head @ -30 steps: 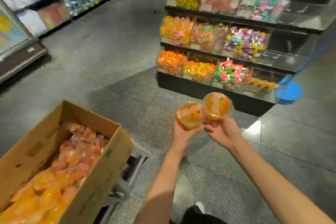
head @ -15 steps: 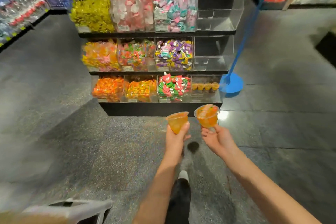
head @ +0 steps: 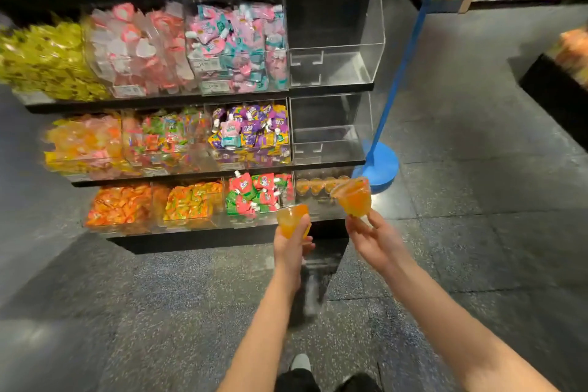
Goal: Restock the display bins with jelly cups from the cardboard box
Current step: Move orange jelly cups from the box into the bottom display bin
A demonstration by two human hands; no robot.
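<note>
Orange stock, far left: clear acrylic display bins (head: 178, 149) rise in three tiers on black shelves, the left and middle columns packed with bright wrapped sweets and pouches.
Left hand: the left hand (head: 291, 250) has its fingers curled round an orange jelly cup (head: 291, 219), held upright in front of the bottom shelf.
Right hand: the right hand (head: 374, 240) pinches a second orange jelly cup (head: 353, 197) by its base with the fingertips, the cup tilted and raised just before the bottom right bin (head: 318, 197).
Bottom right bin: a single row of jelly cups (head: 318, 185) stands along its back.
Upper right bins: two clear bins (head: 334, 64) sit above it, bare acrylic showing.
Far right: a blue stand (head: 381, 165) with a round base rests on the speckled grey floor (head: 159, 312), beside the shelving.
Cardboard box: out of view.
</note>
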